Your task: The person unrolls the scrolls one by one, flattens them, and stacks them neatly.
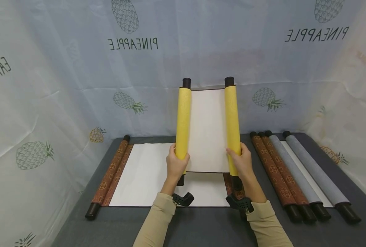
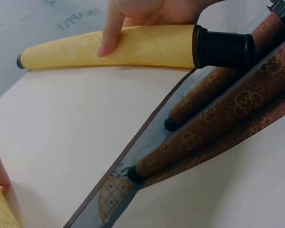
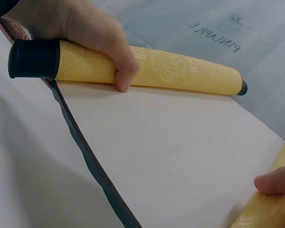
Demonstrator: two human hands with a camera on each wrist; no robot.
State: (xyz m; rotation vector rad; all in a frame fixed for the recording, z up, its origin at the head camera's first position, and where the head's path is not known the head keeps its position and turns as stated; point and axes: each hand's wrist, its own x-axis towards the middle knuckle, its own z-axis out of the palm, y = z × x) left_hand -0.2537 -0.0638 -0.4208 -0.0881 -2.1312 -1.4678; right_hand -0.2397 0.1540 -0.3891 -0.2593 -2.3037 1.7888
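A yellow hanging scroll point(image 1: 208, 130) is held up above the table, its two rolled ends standing nearly parallel with a blank white sheet stretched between them. My left hand point(image 1: 176, 164) grips the left yellow roll point(image 2: 152, 47) near its lower end, thumb over the front. Around the right yellow roll point(image 3: 180, 69), my right hand point(image 1: 240, 159) is curled at about the same height. Black knobs cap both rolls. Below lies a brown patterned scroll point(image 1: 111, 171), partly unrolled, its white sheet point(image 1: 145, 171) facing up and partly hidden by the yellow scroll and my arms.
To the right on the dark grey table point(image 1: 213, 228) lie a rolled brown patterned pair point(image 1: 276, 168) and a grey scroll point(image 1: 315, 168) with a white strip showing. A white curtain point(image 1: 207, 58) with pineapple prints hangs behind and along the sides.
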